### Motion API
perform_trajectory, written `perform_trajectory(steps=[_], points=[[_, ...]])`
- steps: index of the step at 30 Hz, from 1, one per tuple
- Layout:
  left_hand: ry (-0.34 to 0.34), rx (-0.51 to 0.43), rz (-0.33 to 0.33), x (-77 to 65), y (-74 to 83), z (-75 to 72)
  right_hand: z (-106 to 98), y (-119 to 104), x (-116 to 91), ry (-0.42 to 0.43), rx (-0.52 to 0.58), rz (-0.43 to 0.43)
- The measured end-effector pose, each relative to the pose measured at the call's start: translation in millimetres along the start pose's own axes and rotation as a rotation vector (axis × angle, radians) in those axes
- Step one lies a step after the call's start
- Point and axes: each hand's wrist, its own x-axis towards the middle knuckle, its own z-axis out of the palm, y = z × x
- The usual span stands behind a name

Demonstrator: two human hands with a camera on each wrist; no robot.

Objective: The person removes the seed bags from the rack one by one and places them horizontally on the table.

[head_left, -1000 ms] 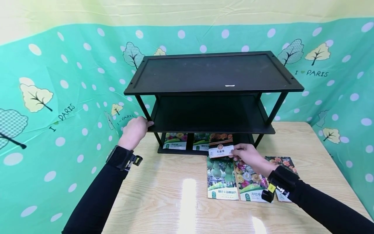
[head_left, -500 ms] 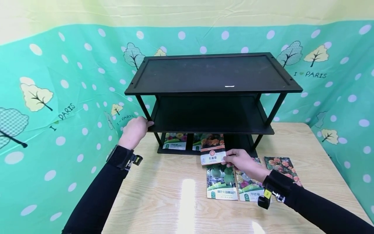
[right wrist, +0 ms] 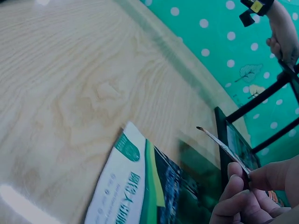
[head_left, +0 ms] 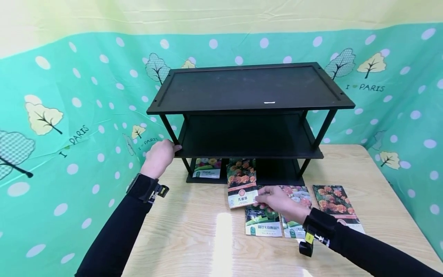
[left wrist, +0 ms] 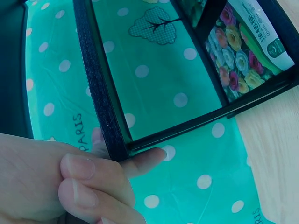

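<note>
The right hand [head_left: 278,201] pinches an orange-flower packet [head_left: 242,181] at the rack's [head_left: 242,87] near side, its far end hidden by the middle shelf [head_left: 242,134]; the left hand [head_left: 158,158] grips that shelf's near left corner.

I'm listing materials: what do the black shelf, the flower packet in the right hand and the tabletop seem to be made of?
Black shelf: painted wood, metal or plastic, unclear; even, low-sheen black shows no grain.
Flower packet: probably paper or thin plastic film, printed; its edge looks thin.
Tabletop: wood or wood-look laminate, glossy; pale grain and bright reflections show.
</note>
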Motion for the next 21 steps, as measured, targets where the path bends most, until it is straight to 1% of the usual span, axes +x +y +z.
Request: perform_trajectory(steps=[3,7,10,13,17,21], points=[[-0.006,-0.008,-0.011,-0.3,-0.3,-1.2,6,3,-1,-0.016,0.009,-0.004],[0.016,-0.004,0.028,-0.8,-1.3,-0.4,14,11,-3,-0.054,0.029,-0.012],[0.031,0.000,0.041,-1.7,-1.0,0.5,22,18,-7,-0.104,0.054,-0.006],[0.035,-0.002,0.040,-1.7,-0.9,0.9,30,25,-12,-0.154,0.078,0.002],[0.043,-0.012,0.013,-1.5,-0.8,1.1,40,34,-17,-0.215,0.087,0.004],[0.036,-0.028,0.011,-2.5,-1.9,-0.1,46,40,-20,-0.268,0.112,0.044]])
